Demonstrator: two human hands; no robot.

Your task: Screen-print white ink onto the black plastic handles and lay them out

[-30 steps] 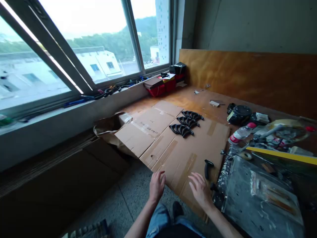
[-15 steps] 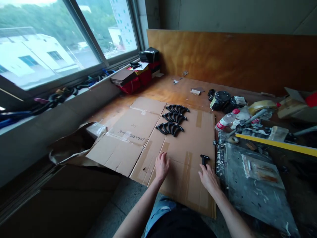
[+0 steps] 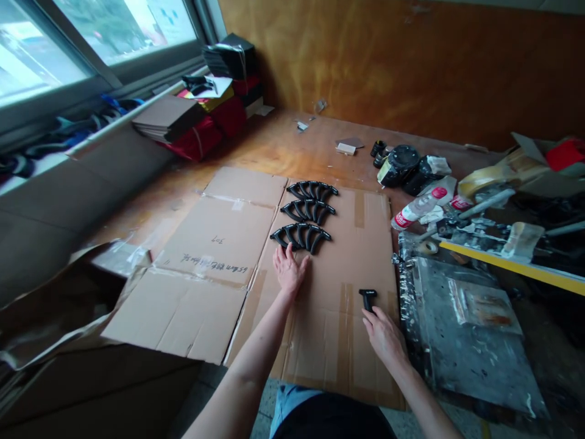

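Observation:
Three fan-like rows of curved black T-ended handles lie on a flattened cardboard sheet (image 3: pixel 329 274): a far row (image 3: pixel 313 190), a middle row (image 3: pixel 308 210) and a near row (image 3: pixel 300 236). At the front edge of the near row is my left hand (image 3: pixel 289 271), fingers apart, holding nothing; whether its fingertips touch the handles I cannot tell. Toward the sheet's right side, my right hand (image 3: pixel 384 336) is closed on the lower end of a single black T-shaped handle (image 3: pixel 367 299), its crossbar pointing away from me.
Along the right stand a plastic bottle (image 3: pixel 418 209), a black tub (image 3: pixel 398 166), a yellow-edged bar (image 3: pixel 512 266) and a grey, stained board (image 3: pixel 466 341). Bundled dark sheets (image 3: pixel 169 116) sit by the window. A wooden panel (image 3: pixel 388 73) closes off the back.
My left hand has moved forward to the near row of handles. The right hand keeps hold of the T-shaped handle in about the same place. The view has tilted down.

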